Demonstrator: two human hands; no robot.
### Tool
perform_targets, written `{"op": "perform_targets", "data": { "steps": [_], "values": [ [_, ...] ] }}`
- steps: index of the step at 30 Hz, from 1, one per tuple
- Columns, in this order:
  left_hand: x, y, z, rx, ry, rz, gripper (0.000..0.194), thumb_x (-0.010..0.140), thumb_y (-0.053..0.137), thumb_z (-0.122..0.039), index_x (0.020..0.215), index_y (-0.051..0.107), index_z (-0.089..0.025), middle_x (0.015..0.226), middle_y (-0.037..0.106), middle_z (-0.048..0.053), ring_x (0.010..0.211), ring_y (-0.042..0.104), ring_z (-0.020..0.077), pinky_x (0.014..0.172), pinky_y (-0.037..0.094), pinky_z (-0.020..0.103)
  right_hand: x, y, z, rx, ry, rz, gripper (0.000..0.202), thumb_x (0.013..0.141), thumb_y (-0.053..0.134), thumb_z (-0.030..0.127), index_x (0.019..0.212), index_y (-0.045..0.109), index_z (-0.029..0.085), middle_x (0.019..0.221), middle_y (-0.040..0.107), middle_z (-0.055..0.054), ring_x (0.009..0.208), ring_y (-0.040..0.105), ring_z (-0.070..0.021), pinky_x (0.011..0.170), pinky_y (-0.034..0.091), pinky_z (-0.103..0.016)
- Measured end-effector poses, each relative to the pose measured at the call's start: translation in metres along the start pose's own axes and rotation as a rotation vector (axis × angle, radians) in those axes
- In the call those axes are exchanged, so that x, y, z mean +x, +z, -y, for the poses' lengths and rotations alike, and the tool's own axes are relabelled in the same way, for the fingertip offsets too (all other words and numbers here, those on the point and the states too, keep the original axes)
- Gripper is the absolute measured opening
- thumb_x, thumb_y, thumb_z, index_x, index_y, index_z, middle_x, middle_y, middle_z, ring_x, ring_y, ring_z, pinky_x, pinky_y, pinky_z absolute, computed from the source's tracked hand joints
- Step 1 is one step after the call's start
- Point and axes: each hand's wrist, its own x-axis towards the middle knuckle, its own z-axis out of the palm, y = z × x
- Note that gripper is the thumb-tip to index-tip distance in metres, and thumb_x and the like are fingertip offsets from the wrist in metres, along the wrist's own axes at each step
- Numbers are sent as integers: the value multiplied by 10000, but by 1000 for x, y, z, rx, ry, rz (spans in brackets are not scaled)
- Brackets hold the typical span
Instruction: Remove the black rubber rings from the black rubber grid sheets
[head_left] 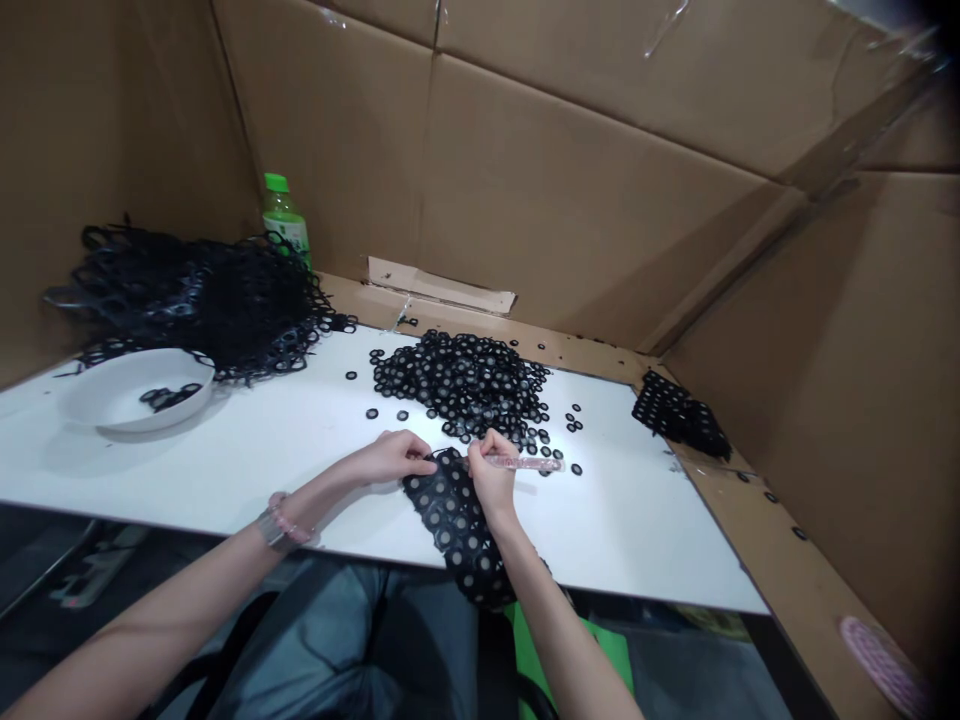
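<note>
A black perforated sheet (pixel 459 535) with rows of round pale spots lies between my hands and hangs over the table's front edge. My left hand (pixel 397 457) pinches its upper left corner between thumb and fingers. In my right hand (pixel 493 470) is a slim pinkish pen-like tool (pixel 536 463), its tip over the sheet's top edge and its back end pointing right. Just behind my hands, small black rings (pixel 469 380) form a loose heap on the white table (pixel 300 440).
Tangled black strips (pixel 202 300) are piled at the back left, beside a green bottle (pixel 287 220). A white bowl (pixel 135 395) holding some black rings stands at left. Another black perforated sheet (pixel 679 415) lies at right. Cardboard walls (pixel 562 180) enclose the table.
</note>
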Motion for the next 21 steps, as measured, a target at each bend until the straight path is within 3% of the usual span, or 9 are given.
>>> {"op": "perform_targets", "data": {
  "steps": [4, 7, 10, 15, 21],
  "values": [
    [2, 1, 2, -2, 6, -7, 377, 674, 549, -457, 495, 377, -174, 494, 292, -51, 507, 249, 97, 480, 189, 225, -3, 2, 3, 49, 59, 138, 292, 674, 499, 210, 498, 267, 228, 378, 313, 98, 335, 351, -79, 382, 273, -208],
    [1, -2, -1, -51, 33, 67, 364, 692, 534, -455, 521, 377, -175, 515, 293, -49, 505, 253, 94, 473, 195, 222, -5, 4, 4, 5, 93, 228, 265, 651, 500, 194, 492, 291, 225, 369, 331, 98, 332, 371, -81, 377, 271, -201],
    [0, -4, -3, -64, 41, 106, 380, 701, 522, -466, 517, 360, -176, 506, 290, -50, 495, 257, 92, 464, 196, 221, -5, 6, 6, -29, 81, 223, 252, 638, 488, 183, 479, 296, 222, 373, 347, 94, 339, 376, -79, 390, 291, -200],
    [2, -2, 1, -19, 22, 29, 380, 692, 534, -463, 498, 396, -167, 491, 309, -48, 498, 267, 94, 469, 204, 221, -6, 6, 6, -36, 88, 253, 250, 649, 490, 197, 488, 301, 225, 379, 358, 89, 341, 374, -86, 396, 292, -210],
    [3, 2, 9, -74, 4, -27, 371, 661, 559, -487, 503, 495, -157, 467, 375, -38, 495, 321, 104, 479, 224, 223, -8, 8, 4, -171, -37, 235, 273, 650, 481, 171, 470, 281, 216, 432, 320, 75, 431, 324, -93, 458, 275, -226]
  ]
}}
